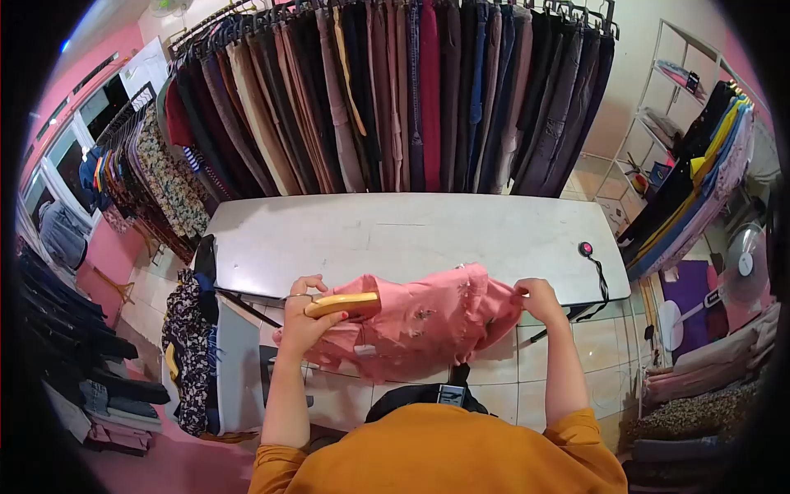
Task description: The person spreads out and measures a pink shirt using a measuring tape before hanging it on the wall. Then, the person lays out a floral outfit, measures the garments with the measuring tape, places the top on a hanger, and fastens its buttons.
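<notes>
A pink garment (420, 317) with frayed, torn-looking patches is held up in front of me at the near edge of the white table (395, 230). My left hand (306, 317) is closed round a smooth, slightly curved yellow-brown piece (344, 305) that looks like wood; its underside is hidden, so its kind does not show. That piece lies against the garment's left part. At the other end, my right hand (539, 300) pinches the garment's edge between thumb and fingers. The cloth hangs in folds between both hands, its lower part over the table's edge.
A round pink-and-black object with a black strap (586, 249) lies on the table's right side. Behind stands a long rack of hanging trousers (387, 107). To the left, patterned clothes (191, 354) drape over a grey bin (239, 370). A fan (745, 263) stands at right.
</notes>
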The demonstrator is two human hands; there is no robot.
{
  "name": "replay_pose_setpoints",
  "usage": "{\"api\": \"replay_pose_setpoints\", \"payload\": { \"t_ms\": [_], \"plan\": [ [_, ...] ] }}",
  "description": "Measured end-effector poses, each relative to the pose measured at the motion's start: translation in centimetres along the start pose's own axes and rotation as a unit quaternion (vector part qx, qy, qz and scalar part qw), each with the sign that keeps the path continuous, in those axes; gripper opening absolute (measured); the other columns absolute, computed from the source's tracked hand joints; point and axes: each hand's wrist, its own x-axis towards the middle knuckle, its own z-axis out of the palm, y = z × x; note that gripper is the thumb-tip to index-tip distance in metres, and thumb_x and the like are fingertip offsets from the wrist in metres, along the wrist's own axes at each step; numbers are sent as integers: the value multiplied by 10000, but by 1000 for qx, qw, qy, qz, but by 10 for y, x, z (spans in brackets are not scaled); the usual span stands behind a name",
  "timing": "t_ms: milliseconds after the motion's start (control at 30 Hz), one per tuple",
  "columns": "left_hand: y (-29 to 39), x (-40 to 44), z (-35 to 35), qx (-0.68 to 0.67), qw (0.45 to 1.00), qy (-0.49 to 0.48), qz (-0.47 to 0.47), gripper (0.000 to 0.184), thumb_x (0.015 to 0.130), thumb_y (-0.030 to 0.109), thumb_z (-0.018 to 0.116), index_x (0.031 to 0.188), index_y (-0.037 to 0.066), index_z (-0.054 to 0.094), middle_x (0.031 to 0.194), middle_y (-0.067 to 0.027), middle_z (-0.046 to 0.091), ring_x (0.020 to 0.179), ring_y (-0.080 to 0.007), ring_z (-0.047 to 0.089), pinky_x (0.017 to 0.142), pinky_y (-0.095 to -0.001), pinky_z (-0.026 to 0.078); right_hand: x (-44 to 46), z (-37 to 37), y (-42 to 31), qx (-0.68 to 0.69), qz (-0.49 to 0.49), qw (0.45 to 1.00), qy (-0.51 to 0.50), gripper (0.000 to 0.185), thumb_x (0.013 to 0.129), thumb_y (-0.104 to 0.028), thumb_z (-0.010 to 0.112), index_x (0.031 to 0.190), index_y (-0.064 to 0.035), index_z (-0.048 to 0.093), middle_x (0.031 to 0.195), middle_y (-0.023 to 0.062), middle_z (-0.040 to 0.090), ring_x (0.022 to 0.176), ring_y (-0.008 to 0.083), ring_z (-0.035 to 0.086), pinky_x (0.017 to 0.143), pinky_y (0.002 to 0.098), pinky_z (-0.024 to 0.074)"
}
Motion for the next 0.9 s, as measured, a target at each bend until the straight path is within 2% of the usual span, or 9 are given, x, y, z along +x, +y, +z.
{"api": "replay_pose_setpoints", "payload": {
  "t_ms": [67,200,300,467,500,567,667,767,900],
  "plan": [
    [4,12,2,41,998,-26,28,253,618,146,813,850,100,721,977,-44,563,1029,-238,529,912,-400,435,-5,-5,-20,69,-69,987,127,408,664,-162,775,1015,-39,609,941,119,636,888,236,605,797,327,470],
    [23,26,23,118,983,-80,120,279,625,148,813,883,106,714,967,-58,560,992,-226,543,881,-335,449,-26,-4,-113,46,-325,902,281,400,665,-211,756,990,-51,587,967,83,610,910,289,581,835,373,449],
    [28,45,47,122,973,-132,145,260,635,144,809,870,101,706,977,-68,564,979,-224,549,875,-327,454,-19,25,-135,-149,-398,874,235,293,694,-186,711,925,-66,578,889,74,607,858,271,583,801,381,443],
    [45,55,44,-40,993,-83,80,406,699,109,759,1079,31,640,1085,-93,601,983,-230,571,889,-337,455,-9,16,-103,-96,-309,913,249,186,698,-122,649,851,-81,552,762,76,603,768,281,590,705,409,436],
    [36,57,32,-41,992,-86,81,406,699,109,759,1079,31,640,1085,-93,601,983,-230,571,889,-337,455,-11,10,-96,-82,-282,915,277,172,689,-105,639,829,-81,541,725,79,600,745,290,592,681,419,434],
    [9,67,6,161,975,-103,113,397,719,92,729,1095,17,630,1035,-95,636,989,-212,588,918,-339,448,-13,-1,-83,-84,-267,914,293,192,670,-111,649,833,-87,551,704,90,592,711,300,589,654,421,433],
    [-25,63,15,64,995,-68,26,414,721,82,715,1118,14,623,992,-107,663,978,-220,607,917,-339,450,-15,-21,-73,-86,-243,917,305,210,658,-123,659,839,-89,559,697,89,587,700,297,585,646,418,434],
    [-45,63,34,61,996,-9,70,354,764,56,676,1108,-8,624,986,-108,671,926,-198,614,879,-321,461,-18,-38,-67,-102,-231,917,309,234,643,-130,671,850,-93,567,686,87,575,690,298,579,646,417,435],
    [-99,76,45,-33,995,-93,-19,288,834,47,601,1111,-29,614,964,-82,674,896,-139,592,839,-282,455,-14,-82,-62,-100,-234,906,339,258,631,-134,682,860,-93,571,683,88,564,683,305,570,643,419,431]
  ]
}}
